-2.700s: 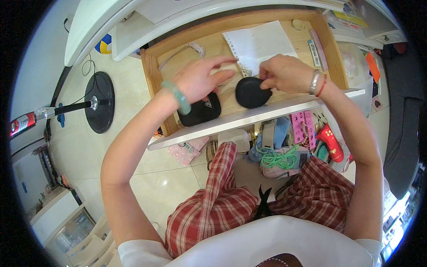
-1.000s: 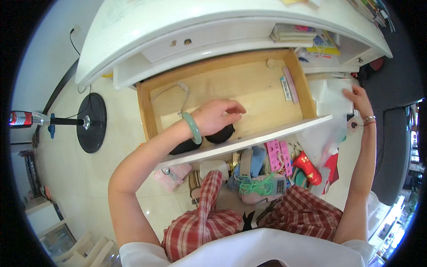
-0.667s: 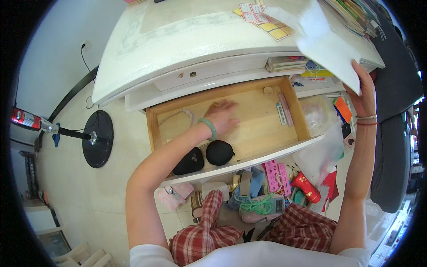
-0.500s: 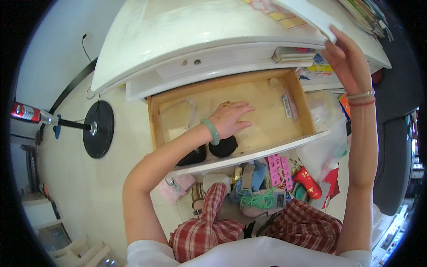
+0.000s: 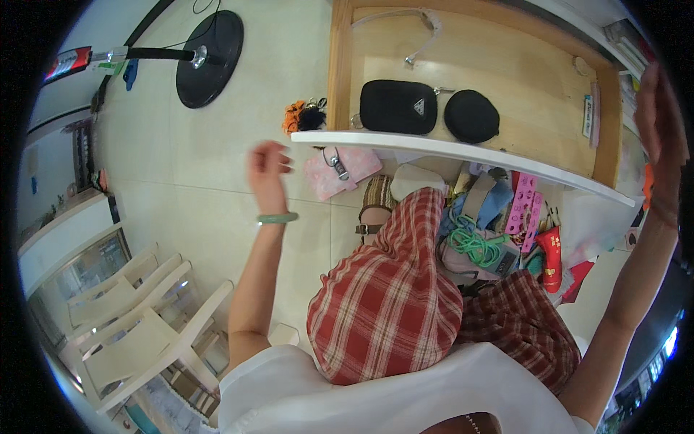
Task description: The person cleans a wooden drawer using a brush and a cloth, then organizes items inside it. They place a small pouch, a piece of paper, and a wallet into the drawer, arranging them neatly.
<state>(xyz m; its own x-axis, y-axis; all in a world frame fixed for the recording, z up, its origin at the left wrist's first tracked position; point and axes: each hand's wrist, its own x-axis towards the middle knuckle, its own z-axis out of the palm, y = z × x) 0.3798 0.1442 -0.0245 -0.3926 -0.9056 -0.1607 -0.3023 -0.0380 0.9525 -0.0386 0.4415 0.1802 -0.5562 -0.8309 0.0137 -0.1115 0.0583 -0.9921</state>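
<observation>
My left hand (image 5: 267,177), slightly blurred and with a green bangle at its wrist, hovers above the floor left of the drawer's front corner. Its fingers are loosely bent and apart, holding nothing I can see. At the far right rim my right hand (image 5: 659,119) is raised beside the cabinet, its fingertips lost in the dark edge. The pulled-out wooden drawer (image 5: 520,65) contains a black zip pouch (image 5: 399,107), a round black case (image 5: 471,116), a clear curved band (image 5: 426,25) and a small white box (image 5: 588,116). Nearest my left hand is a pink notebook (image 5: 343,172) with a strap.
An orange and black fluffy trinket (image 5: 302,117) lies beside the drawer. Below it are a tied green cord (image 5: 477,246), pink strips (image 5: 524,206) and a red tube (image 5: 551,260). A round black stand base (image 5: 210,61) and white chairs (image 5: 137,340) are at the left.
My left hand has left the drawer's inside and swung left over the floor. My right hand shows farther toward the right rim. The view has shifted down and left, uncovering both black cases.
</observation>
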